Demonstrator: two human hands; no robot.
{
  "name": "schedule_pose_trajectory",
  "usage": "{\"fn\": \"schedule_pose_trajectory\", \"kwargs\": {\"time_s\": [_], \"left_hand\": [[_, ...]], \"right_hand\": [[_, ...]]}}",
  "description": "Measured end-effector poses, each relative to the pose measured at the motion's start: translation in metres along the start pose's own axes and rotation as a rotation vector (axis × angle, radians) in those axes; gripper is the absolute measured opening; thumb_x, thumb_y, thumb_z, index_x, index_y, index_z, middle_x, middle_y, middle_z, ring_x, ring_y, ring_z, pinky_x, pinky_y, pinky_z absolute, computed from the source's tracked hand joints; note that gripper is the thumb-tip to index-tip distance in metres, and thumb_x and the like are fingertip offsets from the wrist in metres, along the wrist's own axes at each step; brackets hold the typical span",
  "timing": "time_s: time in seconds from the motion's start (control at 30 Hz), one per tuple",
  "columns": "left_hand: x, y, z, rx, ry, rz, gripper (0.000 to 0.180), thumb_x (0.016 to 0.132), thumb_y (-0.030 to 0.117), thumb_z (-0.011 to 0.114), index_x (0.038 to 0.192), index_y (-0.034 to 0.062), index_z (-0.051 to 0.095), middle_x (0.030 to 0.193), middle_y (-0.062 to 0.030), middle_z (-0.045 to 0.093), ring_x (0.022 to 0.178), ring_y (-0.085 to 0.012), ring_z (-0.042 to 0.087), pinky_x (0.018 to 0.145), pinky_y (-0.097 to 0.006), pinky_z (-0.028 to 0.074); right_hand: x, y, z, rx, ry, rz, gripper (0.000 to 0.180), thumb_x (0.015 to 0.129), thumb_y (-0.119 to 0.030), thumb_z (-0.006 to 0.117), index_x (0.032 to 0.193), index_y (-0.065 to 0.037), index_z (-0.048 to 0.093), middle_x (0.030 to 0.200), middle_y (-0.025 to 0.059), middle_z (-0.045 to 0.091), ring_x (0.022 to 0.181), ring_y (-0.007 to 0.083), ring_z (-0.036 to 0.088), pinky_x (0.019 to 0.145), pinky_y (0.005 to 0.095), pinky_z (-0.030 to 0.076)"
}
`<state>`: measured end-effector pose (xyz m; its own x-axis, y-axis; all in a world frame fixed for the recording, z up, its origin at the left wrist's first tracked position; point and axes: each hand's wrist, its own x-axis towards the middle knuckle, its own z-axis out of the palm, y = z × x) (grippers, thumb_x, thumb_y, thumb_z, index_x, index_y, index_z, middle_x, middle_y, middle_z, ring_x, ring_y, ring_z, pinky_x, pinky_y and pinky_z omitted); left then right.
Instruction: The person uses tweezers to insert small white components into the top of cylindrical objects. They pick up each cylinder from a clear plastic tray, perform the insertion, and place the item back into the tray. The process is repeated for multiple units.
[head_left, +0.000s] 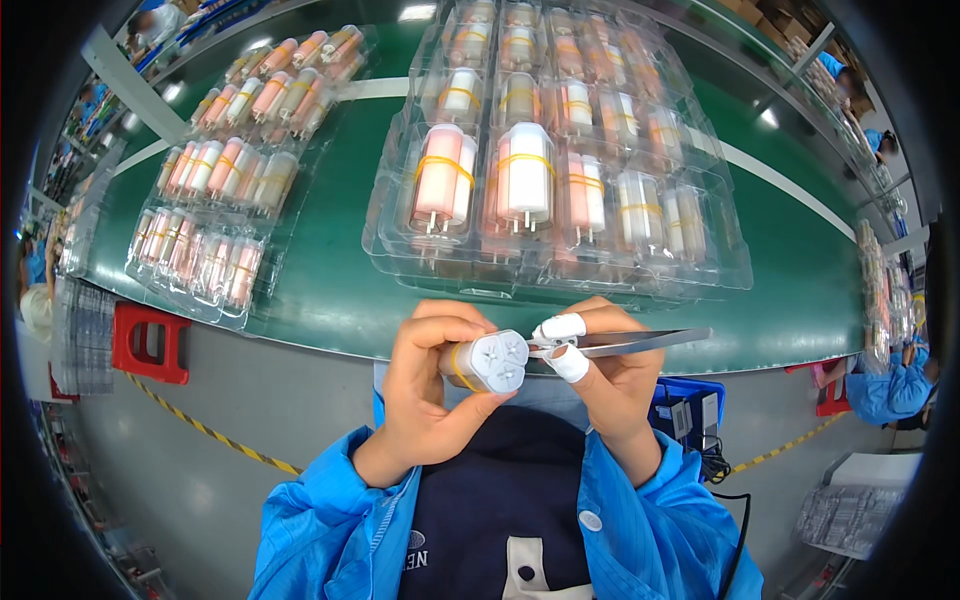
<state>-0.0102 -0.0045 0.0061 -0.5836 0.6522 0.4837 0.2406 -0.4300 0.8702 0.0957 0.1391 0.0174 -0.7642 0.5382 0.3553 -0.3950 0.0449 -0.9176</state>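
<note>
My left hand is closed round a bundle of three cylinders bound by a yellow rubber band. Their light grey end faces, with small metal parts in them, are turned up toward me. From the right, my right hand pinches a pair of metal tweezers between thumb and forefinger, both wearing white finger cots. The tweezers' tips lie at the right edge of the end faces; whether they touch is too small to tell. Both hands are held at the near edge of the green table.
Stacked clear plastic trays hold banded pink, white and grey pronged cylinders beyond my hands. More filled trays lie at the left. A red stool stands on the floor, and a blue bin is right of my right forearm.
</note>
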Motion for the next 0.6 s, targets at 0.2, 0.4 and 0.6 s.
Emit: {"fn": "schedule_pose_trajectory", "kwargs": {"time_s": [0.2,0.4,0.6], "left_hand": [[0.0022,0.0032,-0.0011,0.023,-0.033,0.016,0.051,0.073,-0.006,0.072,0.115,0.0021,0.043,0.111,-0.0157,0.048,0.100,-0.0199,0.055,0.087,-0.031,0.047],[0.0006,0.0015,-0.0023,0.024,-0.037,0.004,0.052,0.073,-0.006,0.072,0.116,0.0021,0.043,0.112,-0.0159,0.049,0.104,-0.0226,0.056,0.090,-0.033,0.046],[0.0002,-0.0002,-0.0010,-0.139,-0.010,-0.109,0.051,0.077,0.004,0.074,0.116,0.0013,0.042,0.114,-0.0181,0.054,0.112,-0.0297,0.057,0.094,-0.039,0.047]], "right_hand": [[0.0000,0.0001,0.0004,-0.007,-0.004,0.009,0.019,0.076,-0.001,0.073,0.095,0.001,0.067,0.089,0.0115,0.066,0.080,0.0167,0.062,0.068,0.0265,0.047],[-0.0004,0.0005,0.0001,-0.014,-0.004,-0.004,0.019,0.076,-0.001,0.073,0.094,0.002,0.067,0.089,0.0117,0.066,0.079,0.0169,0.062,0.068,0.0264,0.048],[-0.0002,-0.0085,0.0000,-0.109,-0.061,-0.067,0.021,0.075,-0.001,0.074,0.094,0.001,0.066,0.086,0.0126,0.066,0.076,0.0179,0.063,0.065,0.0272,0.048]]}}
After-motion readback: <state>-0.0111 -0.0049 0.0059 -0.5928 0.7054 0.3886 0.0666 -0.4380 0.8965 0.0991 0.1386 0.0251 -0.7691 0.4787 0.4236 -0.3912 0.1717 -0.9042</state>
